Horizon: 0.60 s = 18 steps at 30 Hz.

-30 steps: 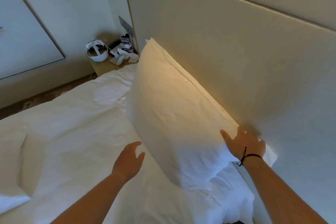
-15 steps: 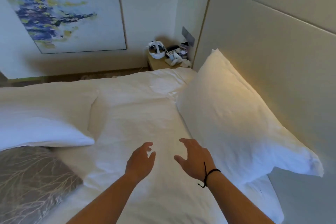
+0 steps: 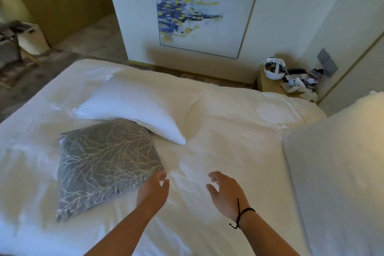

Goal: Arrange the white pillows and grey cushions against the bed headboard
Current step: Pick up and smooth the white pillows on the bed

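A grey cushion (image 3: 104,164) with a pale branch pattern lies flat on the white bed (image 3: 228,122). A white pillow (image 3: 133,108) lies behind it, its near corner overlapping the cushion's far edge. Another white pillow (image 3: 336,168) stands at the right edge of the view. My left hand (image 3: 153,190) hovers open at the cushion's near right corner, fingertips just at its edge. Further right, my right hand (image 3: 225,193), a black cord on its wrist, is open above the sheet and holds nothing.
A wooden nightstand (image 3: 268,85) at the far right corner carries a white headset (image 3: 274,67), a phone and small clutter. A painting (image 3: 197,8) hangs on the wall beyond the bed. A chair and white bin (image 3: 31,39) stand on the floor at far left.
My view has swung left from the headboard, bringing the grey cushion and second pillow into the middle. My right hand let go of the standing pillow; both hands now reach toward the cushion.
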Available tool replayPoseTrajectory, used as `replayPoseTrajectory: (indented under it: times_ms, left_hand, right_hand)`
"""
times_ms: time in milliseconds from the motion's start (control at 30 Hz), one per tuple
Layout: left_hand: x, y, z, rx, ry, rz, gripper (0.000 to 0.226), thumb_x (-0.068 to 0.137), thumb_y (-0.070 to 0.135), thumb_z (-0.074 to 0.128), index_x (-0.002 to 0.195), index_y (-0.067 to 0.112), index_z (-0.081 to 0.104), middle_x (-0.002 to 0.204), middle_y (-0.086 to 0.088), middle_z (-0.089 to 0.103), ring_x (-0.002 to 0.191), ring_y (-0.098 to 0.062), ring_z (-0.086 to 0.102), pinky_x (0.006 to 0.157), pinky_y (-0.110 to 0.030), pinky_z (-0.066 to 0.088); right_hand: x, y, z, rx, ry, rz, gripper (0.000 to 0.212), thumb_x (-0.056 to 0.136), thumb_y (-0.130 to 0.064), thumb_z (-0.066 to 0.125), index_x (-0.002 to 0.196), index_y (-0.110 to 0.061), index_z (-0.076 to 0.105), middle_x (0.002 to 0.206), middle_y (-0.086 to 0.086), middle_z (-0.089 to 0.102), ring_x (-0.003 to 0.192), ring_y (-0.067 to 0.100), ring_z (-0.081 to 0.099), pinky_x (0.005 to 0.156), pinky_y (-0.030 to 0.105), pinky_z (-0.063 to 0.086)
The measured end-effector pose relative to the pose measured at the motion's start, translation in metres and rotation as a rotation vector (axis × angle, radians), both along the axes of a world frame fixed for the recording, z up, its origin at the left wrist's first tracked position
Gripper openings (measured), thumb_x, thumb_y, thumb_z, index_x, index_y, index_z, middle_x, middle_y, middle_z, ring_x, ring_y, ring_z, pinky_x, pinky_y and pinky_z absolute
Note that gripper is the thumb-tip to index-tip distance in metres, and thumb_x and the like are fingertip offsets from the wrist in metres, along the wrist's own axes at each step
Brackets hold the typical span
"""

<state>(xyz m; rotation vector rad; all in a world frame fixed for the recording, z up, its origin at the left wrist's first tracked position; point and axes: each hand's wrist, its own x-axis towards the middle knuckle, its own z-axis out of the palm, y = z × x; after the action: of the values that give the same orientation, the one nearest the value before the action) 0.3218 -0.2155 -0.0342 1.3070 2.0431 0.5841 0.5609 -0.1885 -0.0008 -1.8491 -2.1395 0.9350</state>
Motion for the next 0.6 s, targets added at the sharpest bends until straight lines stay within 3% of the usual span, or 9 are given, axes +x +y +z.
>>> replayPoseTrajectory:
  times_ms: [167,333,600]
  left_hand:
    - [-0.038,-0.027,0.014,-0.045,0.073,0.179,0.02,0.094,0.034,0.054,0.112,0.034,0.062,0.11,0.015,0.067,0.102,-0.009,0.062,0.087,-0.029,0.05]
    - [-0.086,-0.032,0.028,-0.033,0.1,0.266,0.018,0.094,0.033,0.055,0.11,0.032,0.062,0.109,0.013,0.066,0.101,-0.008,0.061,0.089,-0.032,0.051]
    - [-0.15,0.012,0.005,-0.001,0.063,0.35,0.016,0.095,0.029,0.053,0.107,0.032,0.063,0.099,0.014,0.066,0.09,-0.007,0.06,0.073,-0.026,0.047]
  right_hand:
    - [-0.056,0.033,-0.025,-0.044,0.081,0.103,0.036,0.097,-0.037,0.049,0.133,-0.031,0.049,0.13,-0.011,0.058,0.121,0.011,0.053,0.099,0.03,0.044]
    - [-0.118,0.049,-0.035,-0.069,0.112,0.21,0.038,0.098,-0.035,0.047,0.135,-0.028,0.047,0.131,-0.007,0.057,0.118,0.015,0.054,0.092,0.027,0.044]
    - [-0.165,0.092,-0.048,-0.047,-0.006,0.279,0.041,0.096,-0.031,0.047,0.136,-0.026,0.042,0.134,-0.006,0.053,0.118,0.016,0.053,0.09,0.026,0.043]
